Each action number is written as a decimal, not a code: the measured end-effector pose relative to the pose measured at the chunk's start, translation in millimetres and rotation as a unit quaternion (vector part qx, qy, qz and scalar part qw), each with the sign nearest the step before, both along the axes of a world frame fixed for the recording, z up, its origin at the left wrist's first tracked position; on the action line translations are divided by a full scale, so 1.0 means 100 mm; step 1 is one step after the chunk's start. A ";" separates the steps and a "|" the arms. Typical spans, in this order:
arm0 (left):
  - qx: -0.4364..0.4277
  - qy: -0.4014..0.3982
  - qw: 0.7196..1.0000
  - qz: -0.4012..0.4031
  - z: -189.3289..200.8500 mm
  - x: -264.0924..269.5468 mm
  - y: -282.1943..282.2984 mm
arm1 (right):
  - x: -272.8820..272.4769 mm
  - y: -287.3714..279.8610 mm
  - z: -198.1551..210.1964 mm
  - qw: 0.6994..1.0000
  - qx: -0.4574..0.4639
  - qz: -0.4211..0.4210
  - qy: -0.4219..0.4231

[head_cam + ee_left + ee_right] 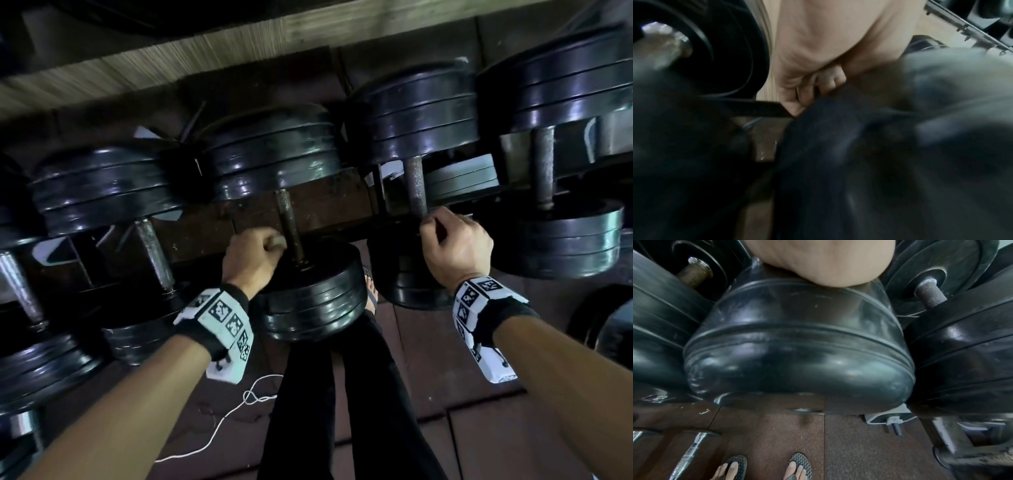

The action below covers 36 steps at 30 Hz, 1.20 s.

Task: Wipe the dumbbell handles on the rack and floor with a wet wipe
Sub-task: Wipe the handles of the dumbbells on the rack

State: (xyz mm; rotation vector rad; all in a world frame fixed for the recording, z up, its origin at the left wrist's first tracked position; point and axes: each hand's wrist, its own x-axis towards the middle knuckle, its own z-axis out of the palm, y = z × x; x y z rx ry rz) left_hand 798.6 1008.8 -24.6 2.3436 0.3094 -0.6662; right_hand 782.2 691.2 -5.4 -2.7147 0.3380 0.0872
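Black plate dumbbells lie in a row on a rack (335,205). My left hand (257,255) is curled into a fist just left of the middle dumbbell's knurled handle (289,222), near its lower end, and a small pale wad, apparently the wet wipe (278,242), shows at its fingers. The left wrist view is blurred and shows only curled fingers (813,91). My right hand (452,240) grips the near end of the neighbouring dumbbell's handle (415,186). The right wrist view shows only my palm (828,261) above that dumbbell's front plate (797,345); the fingers are hidden.
More dumbbells (544,164) sit on either side on the rack. Chrome-handled dumbbells (692,451) lie on the brown rubber floor (859,443). My legs in black trousers (342,394) and sandalled feet (797,467) stand close to the rack. A white cord (219,421) trails across the floor.
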 end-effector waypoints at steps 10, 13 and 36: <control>-0.025 -0.025 0.999 -0.007 0.03 -0.10 -0.12 | 0.00 0.01 0.01 1.000 0.001 -0.004 0.005; -0.099 0.064 0.993 0.004 -0.03 -0.02 -0.01 | 0.00 0.00 0.00 1.000 0.000 0.002 -0.005; -0.239 0.048 0.959 0.146 -0.03 0.34 0.00 | 0.00 -0.01 -0.01 1.000 -0.011 0.006 -0.005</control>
